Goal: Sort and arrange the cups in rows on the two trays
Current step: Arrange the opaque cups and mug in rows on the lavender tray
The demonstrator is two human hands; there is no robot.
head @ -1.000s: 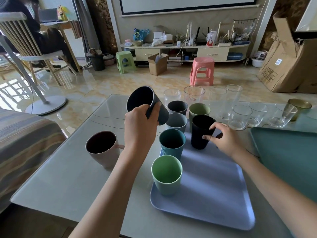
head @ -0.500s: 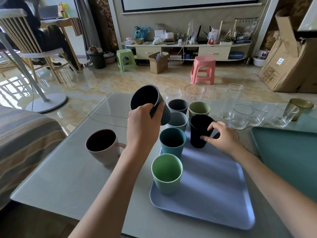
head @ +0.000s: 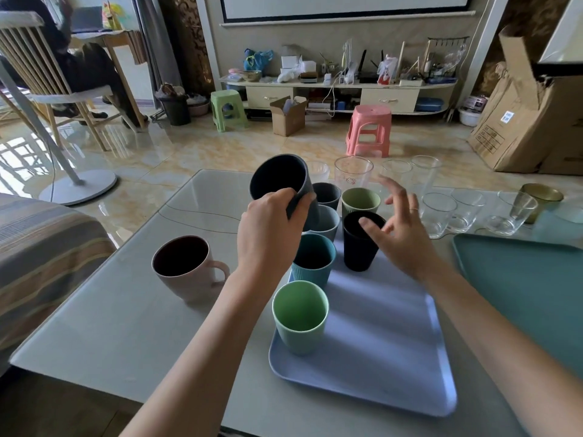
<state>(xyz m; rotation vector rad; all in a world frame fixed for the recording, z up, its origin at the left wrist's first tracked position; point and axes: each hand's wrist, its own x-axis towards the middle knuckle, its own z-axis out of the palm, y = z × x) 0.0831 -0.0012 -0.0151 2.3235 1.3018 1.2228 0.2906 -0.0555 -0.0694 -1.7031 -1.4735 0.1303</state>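
My left hand (head: 271,228) grips a dark blue cup (head: 280,184), tilted in the air above the far left of the lilac tray (head: 378,342). On that tray stand a green cup (head: 299,313), a teal cup (head: 314,257), a grey-blue cup (head: 328,220), a dark grey cup (head: 326,193), an olive cup (head: 359,200) and a black cup (head: 361,241). My right hand (head: 400,234) hovers open just right of the black cup, fingers spread, holding nothing. A teal tray (head: 530,294) lies at the right.
A pink mug (head: 186,266) stands on the glass table (head: 110,326) left of the lilac tray. Several clear glasses (head: 438,212) and an amber glass (head: 541,197) stand along the far edge. A striped sofa (head: 38,257) borders the table's left side.
My right hand has let go of the black cup and lifted off it with fingers spread. My left hand still holds the dark blue cup in about the same place.
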